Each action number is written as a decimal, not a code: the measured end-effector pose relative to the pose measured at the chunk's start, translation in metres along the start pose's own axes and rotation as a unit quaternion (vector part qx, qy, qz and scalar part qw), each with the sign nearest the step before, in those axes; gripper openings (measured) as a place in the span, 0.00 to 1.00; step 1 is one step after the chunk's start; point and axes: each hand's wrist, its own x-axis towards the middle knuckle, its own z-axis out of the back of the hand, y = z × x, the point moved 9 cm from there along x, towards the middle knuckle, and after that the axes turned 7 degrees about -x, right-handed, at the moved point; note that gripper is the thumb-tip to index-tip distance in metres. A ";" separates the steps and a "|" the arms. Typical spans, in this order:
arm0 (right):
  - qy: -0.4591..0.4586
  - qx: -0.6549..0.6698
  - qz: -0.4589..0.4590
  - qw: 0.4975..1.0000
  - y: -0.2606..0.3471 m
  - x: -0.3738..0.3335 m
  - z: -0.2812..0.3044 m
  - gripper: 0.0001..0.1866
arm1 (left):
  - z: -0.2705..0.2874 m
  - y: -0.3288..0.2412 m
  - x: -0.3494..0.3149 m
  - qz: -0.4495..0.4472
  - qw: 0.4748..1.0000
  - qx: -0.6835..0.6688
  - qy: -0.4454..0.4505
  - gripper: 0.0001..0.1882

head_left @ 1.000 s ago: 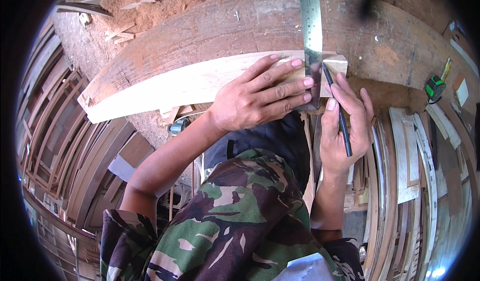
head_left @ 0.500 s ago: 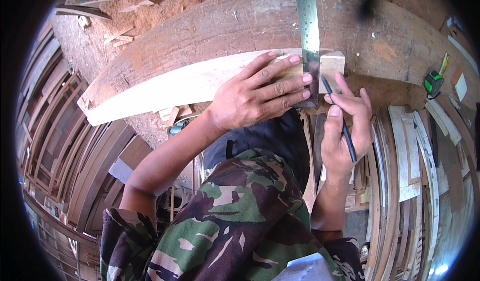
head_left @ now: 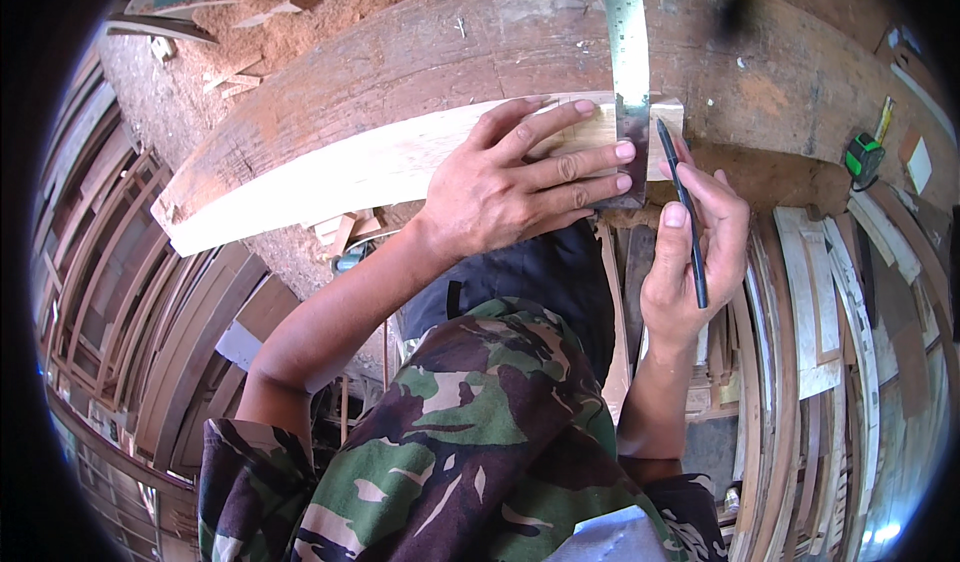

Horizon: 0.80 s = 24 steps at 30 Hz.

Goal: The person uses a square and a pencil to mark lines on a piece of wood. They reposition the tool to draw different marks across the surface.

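A pale wooden board (head_left: pixel 330 178) lies across the workbench, its right end squared. Across that end sits a metal try square (head_left: pixel 628 57), its graduated blade pointing away from me and its darker stock at the board's near edge. My left hand (head_left: pixel 515 177) rests flat on the board with fingers stretched out, two fingertips pressing on the square; its thumb is hidden. In my right hand (head_left: pixel 697 252) a dark pencil (head_left: pixel 686 202) is held between thumb and fingers. Its tip is by the blade's right side, over the board's end; contact cannot be made out.
The wide worn wooden workbench (head_left: pixel 480 47) curves across the view. A green and black tape measure (head_left: pixel 862 156) lies at right, partly pulled out. Stacked timber strips (head_left: pixel 800 292) stand at the near right, more wood pieces (head_left: pixel 190 352) at left. Sawdust (head_left: pixel 290 32) covers the far left.
The try square has shifted slightly to the right along the board. My right hand has turned the pencil steeper and brought its tip farther up beside the blade.
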 end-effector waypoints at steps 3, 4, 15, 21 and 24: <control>-0.001 0.004 -0.003 1.000 -0.001 0.000 0.000 0.16 | -0.001 0.000 -0.001 0.000 1.000 0.009 -0.005 0.32; 0.003 0.000 -0.002 1.000 0.000 0.001 -0.001 0.16 | -0.001 0.000 -0.001 0.000 1.000 0.012 -0.005 0.32; -0.004 -0.069 -0.009 0.998 0.006 0.005 0.005 0.12 | -0.003 -0.002 -0.001 -0.007 1.000 0.027 -0.001 0.34; 0.064 -0.132 -0.016 0.989 0.012 -0.018 0.020 0.13 | 0.001 -0.001 -0.001 -0.009 1.000 0.020 -0.008 0.33; 0.083 -0.191 -0.053 0.977 0.005 -0.027 0.021 0.10 | 0.003 0.000 -0.002 -0.012 1.000 0.008 -0.015 0.32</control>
